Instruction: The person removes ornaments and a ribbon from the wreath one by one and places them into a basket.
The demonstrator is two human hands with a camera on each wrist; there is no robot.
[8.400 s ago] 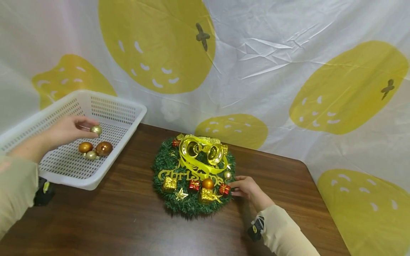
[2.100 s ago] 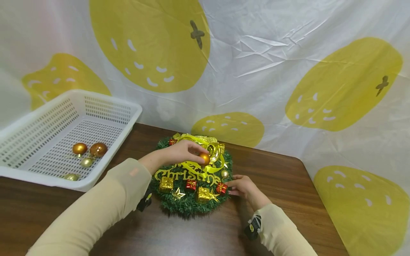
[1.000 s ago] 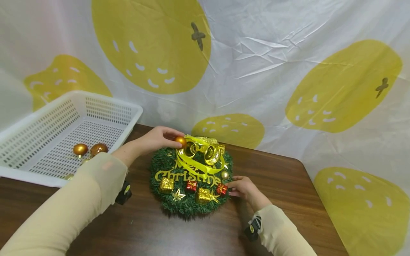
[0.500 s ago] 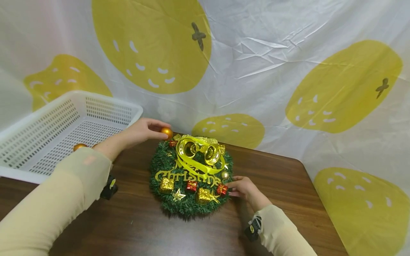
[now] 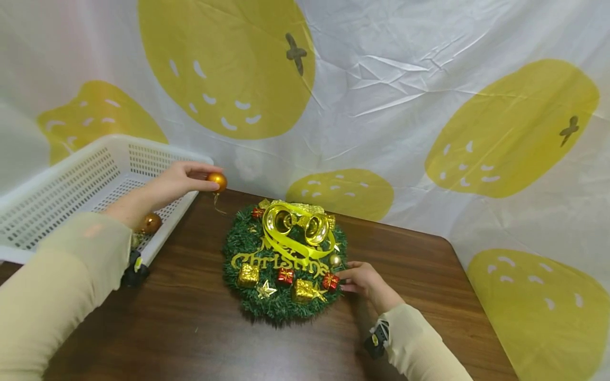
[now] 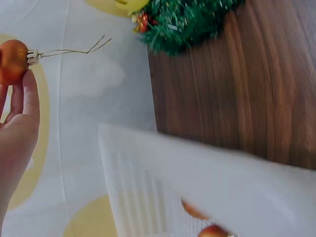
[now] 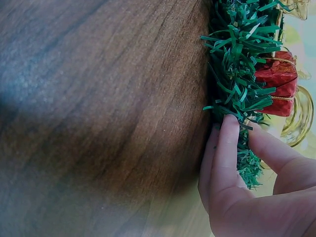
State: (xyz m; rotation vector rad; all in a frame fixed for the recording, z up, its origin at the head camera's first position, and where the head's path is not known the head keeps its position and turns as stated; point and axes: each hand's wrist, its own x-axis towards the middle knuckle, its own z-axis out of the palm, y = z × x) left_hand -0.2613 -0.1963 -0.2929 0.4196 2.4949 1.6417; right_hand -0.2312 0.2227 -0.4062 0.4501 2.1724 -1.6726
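Observation:
In the head view my left hand (image 5: 173, 185) pinches an orange Christmas bauble (image 5: 217, 182) above the table, just beyond the basket's right rim. A thin gold cord hangs from its cap, and the left wrist view shows the same bauble (image 6: 13, 64) between the fingertips. A green tinsel wreath (image 5: 235, 241) lies mid-table, with gold bells (image 5: 312, 230), a yellow ribbon, "Christmas" lettering, stars, small gift boxes and a little gold ball (image 5: 335, 260). My right hand (image 5: 364, 283) grips the wreath's right edge beside a red gift box (image 7: 279, 84), tinsel between thumb and fingers.
A white perforated basket (image 5: 47, 185) stands at the left. Inside, a brown bauble (image 5: 152, 223) shows, partly behind the left forearm. Behind the brown wooden table (image 5: 405, 264) hangs a white curtain (image 5: 381, 132) printed with yellow fruit.
The left hand earlier lifted a gold ball in the basket, then took the orange bauble off the wreath and carried it leftward toward the basket. The right hand has stayed at the wreath's edge.

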